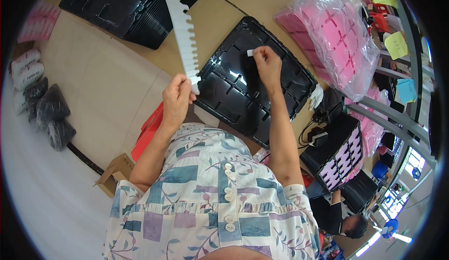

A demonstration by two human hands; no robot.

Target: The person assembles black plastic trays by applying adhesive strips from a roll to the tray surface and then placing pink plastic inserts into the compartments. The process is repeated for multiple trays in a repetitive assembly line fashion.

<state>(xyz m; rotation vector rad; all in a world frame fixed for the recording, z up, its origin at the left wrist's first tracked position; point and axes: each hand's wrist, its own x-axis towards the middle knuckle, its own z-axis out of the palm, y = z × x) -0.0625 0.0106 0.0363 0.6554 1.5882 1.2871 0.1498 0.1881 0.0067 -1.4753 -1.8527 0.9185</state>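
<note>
Left hand holds one strip; right hand, one tab.

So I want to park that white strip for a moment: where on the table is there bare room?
The widest bare patch of table lies left of the left hand, between the stack of black trays at the top and the dark bags at the left edge. It is crowded to the right: the black tray under the right hand, then the pink trays in plastic.
</note>
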